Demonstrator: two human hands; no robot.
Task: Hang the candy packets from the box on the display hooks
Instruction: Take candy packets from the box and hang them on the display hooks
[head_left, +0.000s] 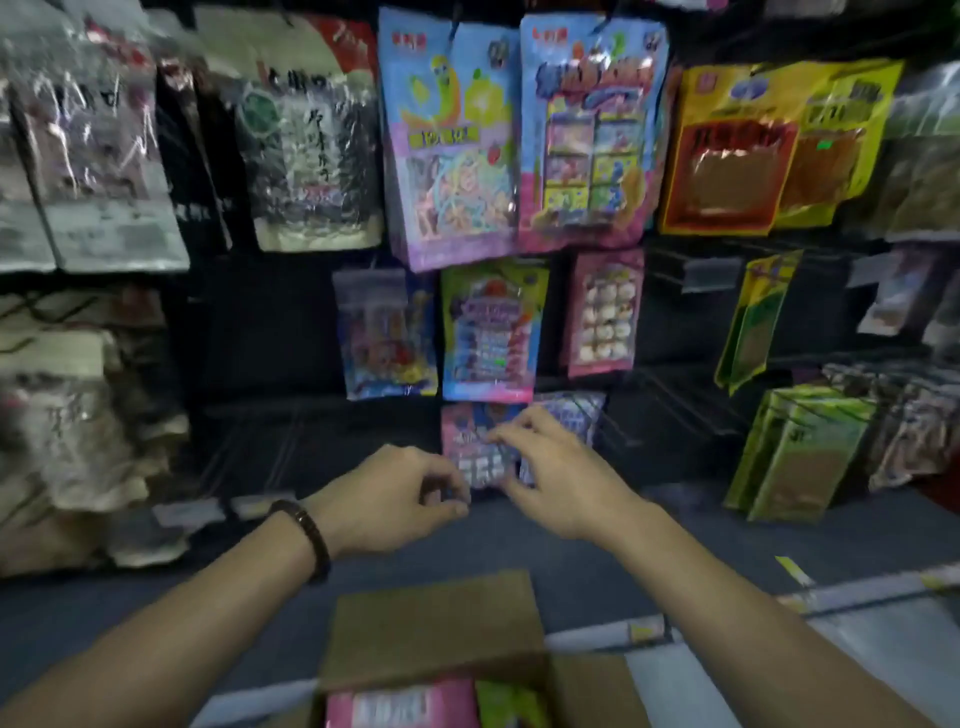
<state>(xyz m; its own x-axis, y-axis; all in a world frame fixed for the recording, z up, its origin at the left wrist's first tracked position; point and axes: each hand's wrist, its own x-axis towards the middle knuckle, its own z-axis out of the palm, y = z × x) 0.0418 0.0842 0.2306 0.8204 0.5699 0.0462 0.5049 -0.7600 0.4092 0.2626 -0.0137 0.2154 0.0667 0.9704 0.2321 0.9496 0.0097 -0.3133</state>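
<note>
Head view, single frame, blurred in places.

1. Cardboard box (431, 623): bottom centre, one flap raised toward the display. Inside it, a pink packet (402, 704) and just beside that a green packet (506, 701).
2. Candy packet (470, 447): pink and blue, straight above the box, upright against the dark display wall, between both hands.
3. Left hand (395, 499): above the box, left of centre. Its fingers are curled, with thumb and forefinger brought together at the candy packet's lower left corner. Blur hides whether they actually hold it. A dark wristband (306, 535) is on the wrist.
4. Right hand (561, 478): above the box, right of centre. Its fingers are curled over the candy packet's upper part, with the thumb at its lower edge, so it grips the packet.
5. Lilac packet (576, 410): above the box, partly behind the right hand, beside the candy packet.
6. Display hooks (675, 410): bare dark wire prongs, above and right of the box.
7. Middle row, higher above the box: a clear-topped packet (387, 332), a green-edged packet (491, 332) and a pink grid packet (602, 312).
8. Top row, farthest above the box: a banana packet (447, 135), a blue packet (587, 130) and orange-yellow packets (727, 150).
9. Green packets (800, 452): far right of the box, standing tilted.
10. Seed bags (311, 140): far above and left of the box.
</note>
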